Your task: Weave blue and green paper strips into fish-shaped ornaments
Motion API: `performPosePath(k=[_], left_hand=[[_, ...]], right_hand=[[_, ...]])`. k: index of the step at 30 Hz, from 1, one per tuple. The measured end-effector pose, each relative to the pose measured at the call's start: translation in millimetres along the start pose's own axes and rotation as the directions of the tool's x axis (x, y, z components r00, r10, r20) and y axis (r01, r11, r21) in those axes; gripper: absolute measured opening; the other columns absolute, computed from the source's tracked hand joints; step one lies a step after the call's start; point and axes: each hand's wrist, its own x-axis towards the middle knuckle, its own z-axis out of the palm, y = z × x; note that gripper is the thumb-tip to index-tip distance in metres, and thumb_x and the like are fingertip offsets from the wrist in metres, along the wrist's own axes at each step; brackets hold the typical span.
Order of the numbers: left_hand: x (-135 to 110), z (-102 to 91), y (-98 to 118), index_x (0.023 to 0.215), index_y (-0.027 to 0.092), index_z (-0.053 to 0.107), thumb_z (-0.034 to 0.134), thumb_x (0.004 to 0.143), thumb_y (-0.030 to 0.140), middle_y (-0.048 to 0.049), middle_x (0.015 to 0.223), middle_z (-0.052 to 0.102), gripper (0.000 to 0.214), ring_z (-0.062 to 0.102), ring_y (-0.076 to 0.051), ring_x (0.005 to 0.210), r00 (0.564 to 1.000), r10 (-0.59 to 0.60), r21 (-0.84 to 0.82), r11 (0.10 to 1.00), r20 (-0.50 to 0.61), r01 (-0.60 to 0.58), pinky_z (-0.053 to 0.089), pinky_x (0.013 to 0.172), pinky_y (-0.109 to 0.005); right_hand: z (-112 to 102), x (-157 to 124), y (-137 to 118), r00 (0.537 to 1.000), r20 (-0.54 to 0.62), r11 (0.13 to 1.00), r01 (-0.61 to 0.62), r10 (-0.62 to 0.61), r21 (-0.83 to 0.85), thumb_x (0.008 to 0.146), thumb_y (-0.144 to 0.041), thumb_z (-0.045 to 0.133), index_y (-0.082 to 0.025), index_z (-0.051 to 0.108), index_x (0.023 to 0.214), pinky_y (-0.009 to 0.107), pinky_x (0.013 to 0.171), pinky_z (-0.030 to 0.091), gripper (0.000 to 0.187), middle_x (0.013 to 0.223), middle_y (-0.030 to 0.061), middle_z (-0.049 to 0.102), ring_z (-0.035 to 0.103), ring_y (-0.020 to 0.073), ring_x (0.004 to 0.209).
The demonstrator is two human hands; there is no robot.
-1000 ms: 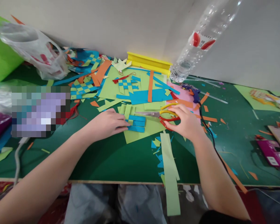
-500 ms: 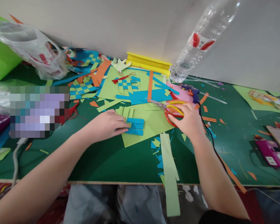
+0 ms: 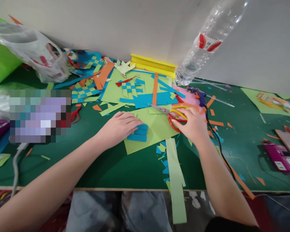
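Observation:
My left hand (image 3: 120, 128) lies flat with stretched fingers on a small piece of woven paper strips (image 3: 140, 132), blue and light green. It covers most of the green strips; the blue ends stick out to its right. Beneath is a light green paper sheet (image 3: 157, 129). My right hand (image 3: 194, 124) is closed on scissors (image 3: 162, 110) with red and yellow handles. Their metal blades point left, just above the green sheet.
Behind lie a woven paper fish (image 3: 129, 88), blue paper (image 3: 147, 100) and an orange strip (image 3: 155, 88). A plastic bottle (image 3: 195, 61), a yellow holder (image 3: 153, 65) and a glue gun (image 3: 200, 95) stand or lie farther back. Green strips (image 3: 175, 174) overhang the front edge.
My left hand has moved right and flattened over the woven piece, hiding more of its green strips. The scissors have shifted slightly left and down with my right hand.

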Motion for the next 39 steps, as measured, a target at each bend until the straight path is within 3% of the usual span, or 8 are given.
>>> performPosePath(k=[4,10,18,25,30,33,39], left_hand=[[1.2,6.1,0.2,0.123,0.020,0.060,0.041,0.098,0.020,-0.0057,0.118,0.070,0.031,0.058,-0.021,0.115,1.000,0.008,0.010,1.000,0.030,-0.008,0.040,0.089,-0.035],[2.7,5.6,-2.0,0.118,0.023,0.064,0.045,0.098,0.030,-0.0046,0.113,0.071,0.028,0.059,-0.021,0.112,0.999,-0.014,-0.070,0.997,0.030,0.016,0.037,0.091,-0.037],[1.6,3.9,-2.7,0.117,0.024,0.064,0.048,0.097,0.030,-0.0052,0.112,0.071,0.026,0.061,-0.021,0.108,1.000,-0.023,-0.111,0.994,0.009,0.023,0.038,0.089,-0.035],[1.9,4.3,-1.3,0.126,0.021,0.056,0.055,0.094,0.029,-0.0081,0.113,0.068,0.034,0.061,-0.022,0.110,0.998,-0.059,-0.178,0.982,0.002,0.058,0.041,0.091,-0.037],[2.7,-2.1,1.6,0.120,0.020,0.056,0.051,0.094,0.036,-0.0053,0.100,0.066,0.030,0.062,-0.018,0.089,0.984,-0.180,-0.261,0.950,0.001,0.174,0.046,0.086,-0.036],[2.6,-6.5,2.1,0.121,0.021,0.053,0.053,0.093,0.035,-0.0029,0.093,0.065,0.031,0.062,-0.017,0.088,0.966,-0.260,-0.334,0.909,0.009,0.248,0.048,0.084,-0.034],[1.7,-11.4,2.8,0.118,0.023,0.053,0.053,0.090,0.028,-0.0030,0.106,0.063,0.028,0.063,-0.014,0.087,0.935,-0.353,-0.465,0.831,-0.015,0.307,0.052,0.076,-0.027]], right_hand=[[1.4,-1.0,-3.0,1.000,0.003,1.000,0.004,-0.004,0.000,0.082,-0.044,0.065,-0.022,0.064,0.117,0.038,0.074,0.053,0.042,0.110,0.0087,0.063,0.064,0.0265,0.096],[1.2,-0.9,-2.9,1.000,-0.010,1.000,0.020,-0.020,0.011,0.081,-0.043,0.065,-0.021,0.064,0.115,0.038,0.076,0.053,0.040,0.110,0.0089,0.063,0.064,0.0262,0.097],[0.2,-0.9,-3.0,1.000,0.000,1.000,0.016,-0.016,0.017,0.080,-0.042,0.066,-0.021,0.065,0.113,0.039,0.076,0.053,0.039,0.109,0.0089,0.064,0.064,0.0266,0.096],[1.5,-0.6,-1.3,1.000,0.015,1.000,-0.010,0.010,-0.003,0.081,-0.045,0.065,-0.021,0.065,0.114,0.038,0.076,0.052,0.041,0.111,0.0087,0.063,0.063,0.0272,0.098],[3.1,0.1,0.3,0.999,0.027,1.000,-0.022,0.022,0.003,0.082,-0.045,0.063,-0.022,0.063,0.118,0.040,0.078,0.052,0.042,0.112,0.0086,0.062,0.063,0.0270,0.098],[4.0,0.7,2.1,0.999,0.003,0.999,-0.035,0.035,-0.001,0.083,-0.047,0.062,-0.022,0.062,0.117,0.039,0.074,0.052,0.042,0.111,0.0095,0.061,0.062,0.0274,0.098],[0.8,4.5,8.1,0.981,-0.094,0.985,-0.172,0.172,0.013,0.083,-0.047,0.060,-0.018,0.063,0.110,0.042,0.078,0.050,0.039,0.109,0.0133,0.062,0.061,0.0294,0.097]])
